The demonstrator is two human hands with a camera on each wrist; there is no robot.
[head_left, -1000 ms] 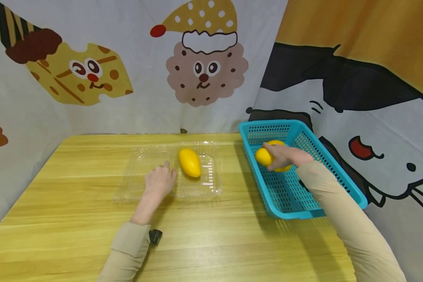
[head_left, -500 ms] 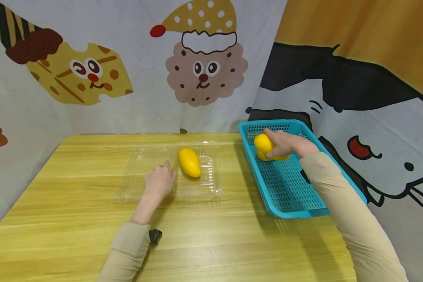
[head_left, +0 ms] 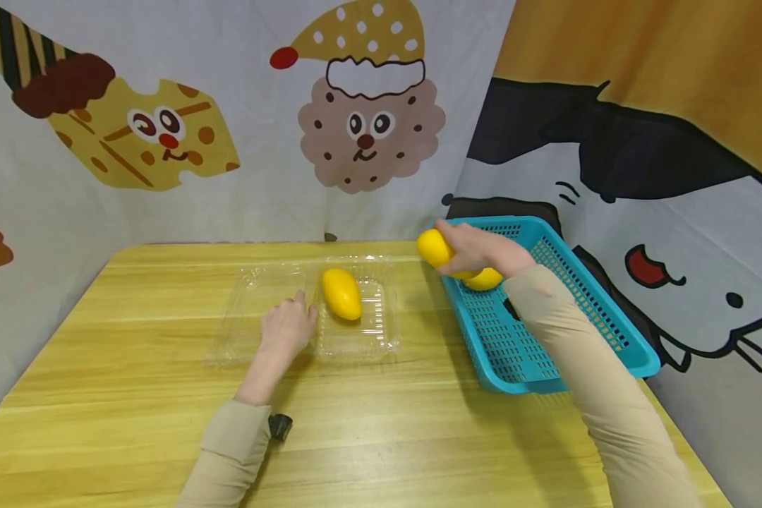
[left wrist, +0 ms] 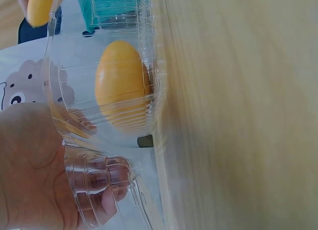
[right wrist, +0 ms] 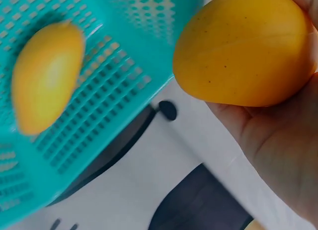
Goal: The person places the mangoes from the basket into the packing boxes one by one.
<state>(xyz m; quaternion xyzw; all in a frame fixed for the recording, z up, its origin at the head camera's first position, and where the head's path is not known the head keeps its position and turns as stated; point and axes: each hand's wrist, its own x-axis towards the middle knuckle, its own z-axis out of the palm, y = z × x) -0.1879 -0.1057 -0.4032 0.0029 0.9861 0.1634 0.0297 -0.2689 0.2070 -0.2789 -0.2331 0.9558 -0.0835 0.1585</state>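
Note:
My right hand grips a yellow mango at the left rim of the blue plastic basket. The right wrist view shows the held mango close up. Another mango lies in the basket, partly hidden by my right hand in the head view. On the table an unfolded clear plastic clamshell box has one mango in its right half. My left hand holds the box near its middle fold; through the plastic, curled fingertips show in the left wrist view.
The wooden table runs up to a cartoon-printed cloth at the back and right. A small black object sits by the left cuff. The basket stands at the table's right side, against the cloth.
My right hand has lifted a mango up and moved it left, from inside the basket to its left rim. My left hand, the box and the mango in it have stayed put.

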